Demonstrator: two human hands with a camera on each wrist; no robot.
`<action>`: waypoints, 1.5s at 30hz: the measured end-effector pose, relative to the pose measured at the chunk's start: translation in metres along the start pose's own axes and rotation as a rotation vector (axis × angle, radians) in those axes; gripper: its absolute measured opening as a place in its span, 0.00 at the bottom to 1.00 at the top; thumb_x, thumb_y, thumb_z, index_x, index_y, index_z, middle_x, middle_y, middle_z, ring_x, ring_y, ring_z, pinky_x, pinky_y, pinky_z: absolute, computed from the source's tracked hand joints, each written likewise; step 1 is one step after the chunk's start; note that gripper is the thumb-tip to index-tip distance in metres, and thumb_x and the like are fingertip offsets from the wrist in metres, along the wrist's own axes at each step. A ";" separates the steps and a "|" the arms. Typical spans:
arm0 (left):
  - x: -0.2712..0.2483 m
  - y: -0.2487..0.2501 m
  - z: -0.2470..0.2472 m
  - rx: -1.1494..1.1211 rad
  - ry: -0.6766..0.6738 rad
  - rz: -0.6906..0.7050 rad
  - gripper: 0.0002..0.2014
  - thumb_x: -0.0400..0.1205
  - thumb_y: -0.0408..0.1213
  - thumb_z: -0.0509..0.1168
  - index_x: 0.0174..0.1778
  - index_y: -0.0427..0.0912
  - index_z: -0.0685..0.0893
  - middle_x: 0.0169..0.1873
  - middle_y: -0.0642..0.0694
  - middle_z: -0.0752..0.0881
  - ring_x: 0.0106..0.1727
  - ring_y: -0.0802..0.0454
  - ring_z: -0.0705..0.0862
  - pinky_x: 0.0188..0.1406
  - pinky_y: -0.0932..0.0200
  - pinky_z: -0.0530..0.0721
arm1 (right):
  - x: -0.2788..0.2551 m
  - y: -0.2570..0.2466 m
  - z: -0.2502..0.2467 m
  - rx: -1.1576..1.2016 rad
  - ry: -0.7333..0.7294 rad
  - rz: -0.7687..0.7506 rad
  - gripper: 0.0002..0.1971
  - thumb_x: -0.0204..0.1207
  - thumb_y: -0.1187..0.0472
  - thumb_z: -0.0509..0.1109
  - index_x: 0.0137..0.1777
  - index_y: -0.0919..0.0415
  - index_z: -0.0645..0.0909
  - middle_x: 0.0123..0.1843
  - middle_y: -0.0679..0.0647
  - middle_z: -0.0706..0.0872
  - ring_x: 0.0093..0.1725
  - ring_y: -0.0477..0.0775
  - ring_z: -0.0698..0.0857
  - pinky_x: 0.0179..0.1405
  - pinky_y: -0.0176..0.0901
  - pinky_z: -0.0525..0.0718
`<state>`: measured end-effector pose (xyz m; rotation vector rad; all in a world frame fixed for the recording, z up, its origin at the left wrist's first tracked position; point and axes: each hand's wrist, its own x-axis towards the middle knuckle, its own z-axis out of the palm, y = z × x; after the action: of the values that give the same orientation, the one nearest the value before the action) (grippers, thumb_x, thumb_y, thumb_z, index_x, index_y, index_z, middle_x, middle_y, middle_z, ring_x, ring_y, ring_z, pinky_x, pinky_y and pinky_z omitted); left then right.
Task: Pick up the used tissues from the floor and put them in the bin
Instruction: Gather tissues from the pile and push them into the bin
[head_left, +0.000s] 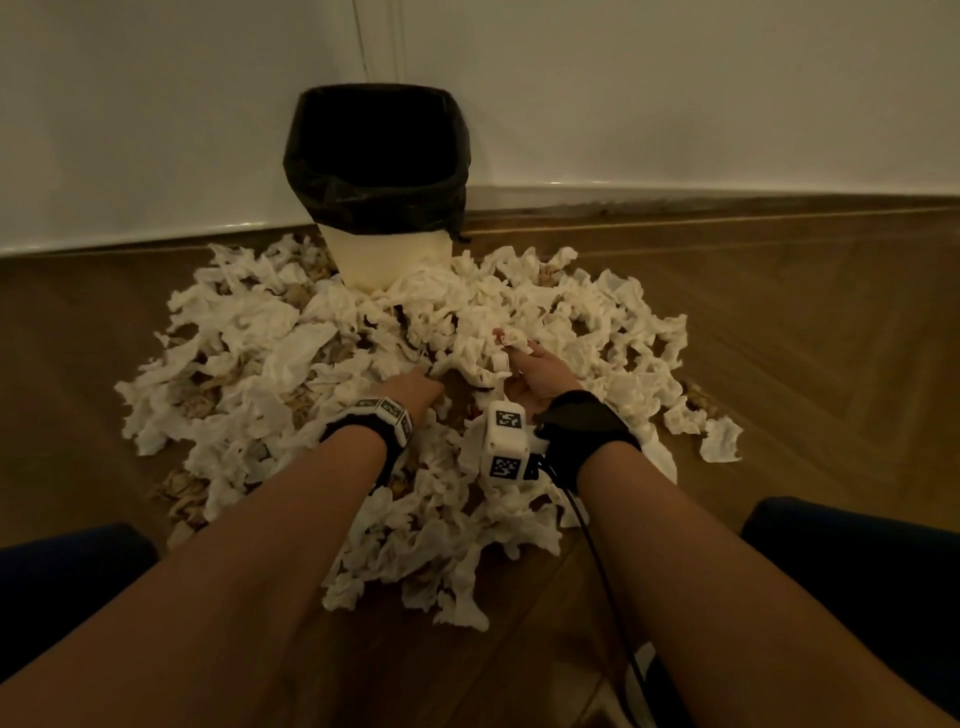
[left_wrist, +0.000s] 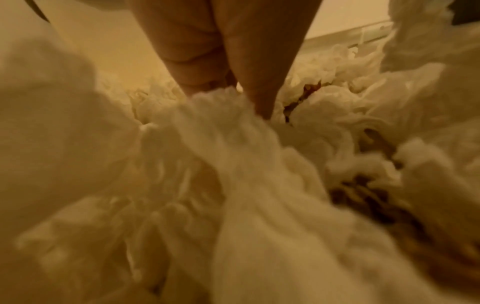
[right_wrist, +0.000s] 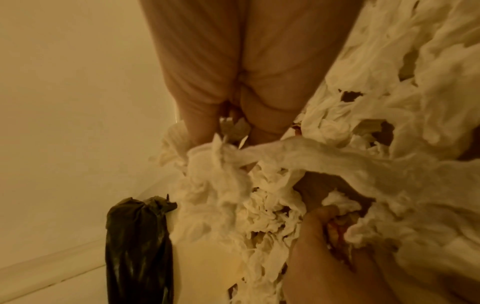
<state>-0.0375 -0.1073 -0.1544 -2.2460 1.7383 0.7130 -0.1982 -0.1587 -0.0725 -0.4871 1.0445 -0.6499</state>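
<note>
Tissues (head_left: 395, 395) lie heaped on the floor (head_left: 779, 322) before the bin (head_left: 376, 182), which stands at the floor's far edge against the wall (head_left: 675, 88). Left hand (head_left: 410, 387) digs into the heap, fingers (left_wrist: 259, 82) gripping tissue. Right hand (head_left: 540, 374) pinches a tissue wad (right_wrist: 223, 160).

A white bin (head_left: 387, 260) with a black liner (head_left: 374, 171) stands against a wall. Crumpled tissues (head_left: 260, 332) cover the wooden floor (head_left: 779, 312); the left hand (head_left: 410, 387) and right hand (head_left: 540, 374) grasp tissues.
</note>
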 end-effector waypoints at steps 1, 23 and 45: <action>-0.002 0.002 -0.004 -0.018 0.009 0.002 0.14 0.82 0.39 0.59 0.64 0.46 0.78 0.64 0.40 0.78 0.60 0.42 0.79 0.56 0.55 0.76 | -0.002 -0.001 0.001 -0.010 -0.010 -0.014 0.19 0.82 0.73 0.59 0.72 0.73 0.70 0.21 0.52 0.86 0.15 0.43 0.81 0.12 0.28 0.75; -0.067 -0.025 -0.154 -1.012 0.842 0.177 0.09 0.80 0.34 0.64 0.45 0.56 0.79 0.49 0.54 0.86 0.49 0.70 0.82 0.50 0.74 0.79 | -0.045 -0.105 0.070 0.444 -0.086 -0.238 0.23 0.80 0.59 0.51 0.23 0.61 0.72 0.16 0.53 0.73 0.13 0.52 0.70 0.19 0.26 0.69; -0.043 -0.043 -0.273 -1.226 1.066 0.316 0.03 0.82 0.37 0.64 0.49 0.47 0.77 0.53 0.51 0.84 0.56 0.60 0.83 0.57 0.71 0.78 | -0.023 -0.206 0.213 0.515 -0.512 -0.474 0.22 0.61 0.64 0.54 0.06 0.55 0.58 0.09 0.46 0.59 0.07 0.47 0.58 0.18 0.22 0.56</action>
<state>0.0623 -0.1816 0.0964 -3.6822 2.5842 0.8455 -0.0669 -0.2768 0.1665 -0.4138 0.2495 -1.1056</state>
